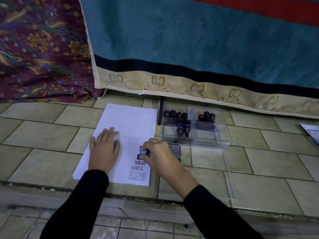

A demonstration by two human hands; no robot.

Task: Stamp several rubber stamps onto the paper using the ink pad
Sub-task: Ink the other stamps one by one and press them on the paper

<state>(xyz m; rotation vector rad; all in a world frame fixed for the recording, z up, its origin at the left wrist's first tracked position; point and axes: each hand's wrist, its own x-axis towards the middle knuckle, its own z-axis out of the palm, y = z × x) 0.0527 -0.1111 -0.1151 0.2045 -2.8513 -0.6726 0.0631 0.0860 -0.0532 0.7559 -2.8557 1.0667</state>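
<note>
A white sheet of paper (131, 125) lies on the tiled floor, with printed marks reading "AIR MAIL" and "SAMPLE" and a boxed form near its lower right. My left hand (104, 149) presses flat on the paper's left half, fingers straight. My right hand (158, 154) grips a rubber stamp with a blue-topped handle (143, 152), its base down on the paper just above the "AIR MAIL" mark. The ink pad (174, 149) sits right of the paper, partly hidden behind my right hand.
A clear plastic organiser box (222, 135) with several black-handled stamps stands right of the paper. A clear lid (229, 183) lies in front of it. A blue blanket-covered mattress (189, 49) and patterned cloth (39, 49) rise behind. More papers (310, 131) lie at far right.
</note>
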